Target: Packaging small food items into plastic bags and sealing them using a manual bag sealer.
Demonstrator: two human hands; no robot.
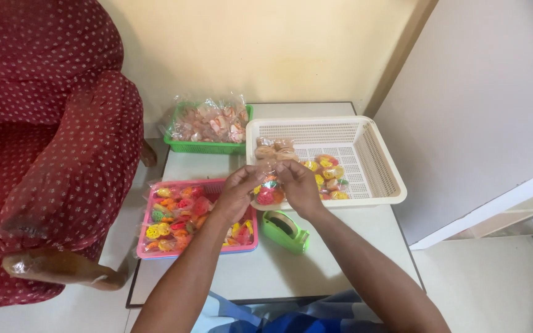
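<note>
My left hand (237, 190) and my right hand (298, 185) meet above the low table (334, 246), both pinching the top of a small clear packet (268, 192) of colourful wheel-shaped snacks. The packet hangs between the hands, over the front edge of the cream basket (377, 161). Below my left hand lies a pink tray (149, 250) filled with loose colourful snacks. A green tape dispenser (285, 231) stands just under my right wrist.
A green basket (183, 145) of filled clear packets stands at the back of the table. The cream basket holds a few finished packets (328, 174). A dark red patterned armchair (50, 142) is on the left, a white cupboard (482, 111) on the right.
</note>
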